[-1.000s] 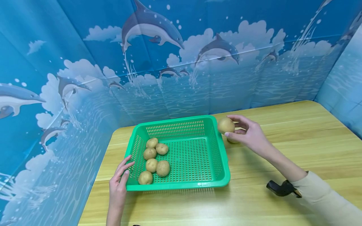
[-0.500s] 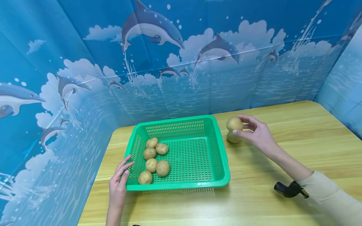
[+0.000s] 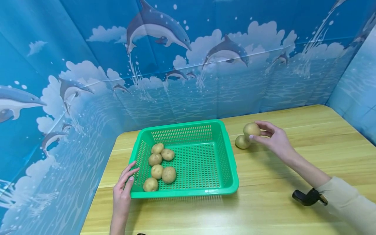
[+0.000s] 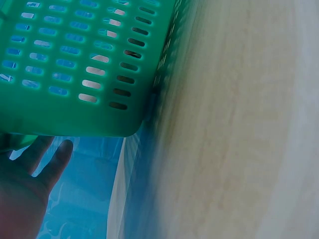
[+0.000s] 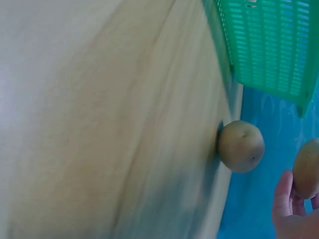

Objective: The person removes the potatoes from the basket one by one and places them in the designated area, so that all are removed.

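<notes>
My right hand [image 3: 274,140] pinches a round, yellow-brown potato [image 3: 251,130] between thumb and fingers, raised above the table to the right of the basket. Another potato [image 3: 242,142] lies on the wood just beneath and left of it; the right wrist view shows this potato [image 5: 241,146] apart from the held one [image 5: 307,169]. A green perforated plastic basket [image 3: 185,195] has several potatoes [image 3: 157,171] grouped in its left half. At the basket's left rim rests my left hand [image 3: 122,189], its fingers fairly straight and spread over the edge.
The pale wooden table [image 3: 305,137] extends right and in front of the basket. Behind and at both sides hangs a blue curtain [image 3: 188,94] printed with dolphins. A black strap-like piece [image 3: 308,197] sits at the right wrist.
My right hand has carried its potato rightward, away from the basket's right rim, uncovering more of the potato on the table. The left hand and the basket stay put.
</notes>
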`<state>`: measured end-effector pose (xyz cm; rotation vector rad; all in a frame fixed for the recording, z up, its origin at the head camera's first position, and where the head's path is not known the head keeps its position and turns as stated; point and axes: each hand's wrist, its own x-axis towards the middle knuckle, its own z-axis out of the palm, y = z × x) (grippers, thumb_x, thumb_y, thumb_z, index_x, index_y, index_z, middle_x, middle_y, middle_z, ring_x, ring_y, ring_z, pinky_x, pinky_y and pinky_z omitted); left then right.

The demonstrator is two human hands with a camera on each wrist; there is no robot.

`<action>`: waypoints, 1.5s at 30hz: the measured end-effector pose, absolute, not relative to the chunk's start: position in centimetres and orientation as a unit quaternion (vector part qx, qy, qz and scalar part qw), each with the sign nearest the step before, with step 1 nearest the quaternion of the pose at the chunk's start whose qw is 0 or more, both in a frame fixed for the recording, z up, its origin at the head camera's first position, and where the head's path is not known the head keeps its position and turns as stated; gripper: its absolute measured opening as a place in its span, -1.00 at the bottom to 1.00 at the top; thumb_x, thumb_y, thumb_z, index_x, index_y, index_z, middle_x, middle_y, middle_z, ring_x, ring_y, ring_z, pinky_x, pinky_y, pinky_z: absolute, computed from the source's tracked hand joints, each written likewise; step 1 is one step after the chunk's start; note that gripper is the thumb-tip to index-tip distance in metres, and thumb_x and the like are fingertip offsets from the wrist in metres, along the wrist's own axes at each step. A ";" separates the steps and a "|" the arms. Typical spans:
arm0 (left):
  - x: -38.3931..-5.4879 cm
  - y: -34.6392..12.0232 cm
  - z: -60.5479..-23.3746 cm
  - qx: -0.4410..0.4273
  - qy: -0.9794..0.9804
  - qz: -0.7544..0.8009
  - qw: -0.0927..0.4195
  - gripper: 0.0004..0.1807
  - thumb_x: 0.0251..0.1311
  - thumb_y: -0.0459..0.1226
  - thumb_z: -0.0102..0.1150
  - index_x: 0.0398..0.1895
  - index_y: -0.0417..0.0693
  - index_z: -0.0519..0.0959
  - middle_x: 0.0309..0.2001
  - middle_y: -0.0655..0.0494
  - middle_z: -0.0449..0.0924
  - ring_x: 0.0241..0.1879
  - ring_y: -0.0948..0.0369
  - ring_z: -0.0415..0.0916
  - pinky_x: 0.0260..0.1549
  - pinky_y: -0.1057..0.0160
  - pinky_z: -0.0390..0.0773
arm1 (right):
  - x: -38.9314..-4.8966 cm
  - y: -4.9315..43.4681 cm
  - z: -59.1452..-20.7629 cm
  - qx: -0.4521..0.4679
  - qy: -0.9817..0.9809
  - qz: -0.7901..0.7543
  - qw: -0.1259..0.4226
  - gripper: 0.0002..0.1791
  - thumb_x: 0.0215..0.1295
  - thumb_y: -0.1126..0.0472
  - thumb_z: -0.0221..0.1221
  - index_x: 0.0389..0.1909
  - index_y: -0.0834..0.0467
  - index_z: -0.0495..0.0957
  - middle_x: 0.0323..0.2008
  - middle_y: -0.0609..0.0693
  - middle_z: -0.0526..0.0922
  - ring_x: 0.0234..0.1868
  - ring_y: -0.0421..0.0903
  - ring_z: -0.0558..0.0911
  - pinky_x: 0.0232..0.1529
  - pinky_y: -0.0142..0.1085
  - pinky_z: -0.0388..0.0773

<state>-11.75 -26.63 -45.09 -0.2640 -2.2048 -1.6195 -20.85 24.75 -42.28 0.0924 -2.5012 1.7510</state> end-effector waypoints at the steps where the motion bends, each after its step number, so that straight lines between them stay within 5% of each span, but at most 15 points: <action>1: -11.8 -26.6 -45.0 -0.093 -0.787 -0.578 0.194 -0.69 0.43 -0.49 -0.13 0.09 -0.36 0.57 0.34 -0.01 0.39 0.41 0.09 0.19 0.30 0.34 0.19 | -20.8 24.9 -42.3 0.026 -0.817 0.574 0.044 -0.29 0.27 0.02 0.33 0.39 0.11 0.34 0.26 0.05 0.44 0.01 -0.34 0.53 -0.17 -0.49 0.55; 8: -11.9 -26.7 -45.0 -0.092 -0.787 -0.579 0.191 -0.69 0.43 -0.47 -0.11 0.10 -0.34 0.57 0.34 0.02 0.39 0.41 0.10 0.18 0.31 0.32 0.19 | -20.8 25.7 -43.1 0.012 -0.795 0.606 0.027 -0.25 0.30 0.03 0.30 0.41 0.22 0.27 0.15 -0.07 0.46 -0.09 -0.35 0.61 -0.12 -0.40 0.60; 15: -11.7 -26.7 -45.0 -0.089 -0.787 -0.581 0.187 -0.68 0.43 -0.48 -0.12 0.10 -0.36 0.56 0.34 0.02 0.38 0.41 0.10 0.18 0.31 0.33 0.18 | -21.1 26.6 -44.0 0.000 -0.801 0.599 0.003 -0.21 0.33 0.05 0.28 0.44 0.31 0.18 0.23 0.19 0.39 -0.18 -0.36 0.64 -0.13 -0.32 0.63; 27: -11.8 -26.7 -45.2 -0.091 -0.782 -0.587 0.191 -0.69 0.42 -0.50 -0.13 0.08 -0.39 0.56 0.33 -0.07 0.38 0.41 0.08 0.18 0.30 0.34 0.19 | -21.8 27.0 -44.4 -0.024 -0.854 0.517 -0.057 -0.06 0.22 -0.09 0.35 0.43 0.34 0.16 0.27 0.46 0.32 -0.20 0.08 0.71 -0.16 -0.33 0.60; 36: -11.8 -26.7 -45.2 -0.095 -0.784 -0.582 0.195 -0.69 0.43 -0.49 -0.13 0.08 -0.38 0.56 0.33 -0.10 0.38 0.40 0.08 0.19 0.30 0.34 0.18 | -22.3 27.1 -45.1 -0.017 -0.907 0.419 -0.044 -0.09 0.20 -0.20 0.31 0.33 0.38 0.29 0.18 0.48 0.40 0.11 0.35 0.47 0.02 0.13 0.45; 45: -11.8 -26.7 -45.1 -0.091 -0.784 -0.583 0.191 -0.69 0.43 -0.47 -0.11 0.10 -0.36 0.57 0.33 -0.04 0.39 0.41 0.09 0.18 0.31 0.33 0.17 | -22.7 27.1 -45.4 -0.006 -0.922 0.385 -0.033 -0.06 0.17 -0.26 0.30 0.29 0.39 0.31 0.12 0.48 0.43 0.09 0.39 0.46 -0.03 0.16 0.44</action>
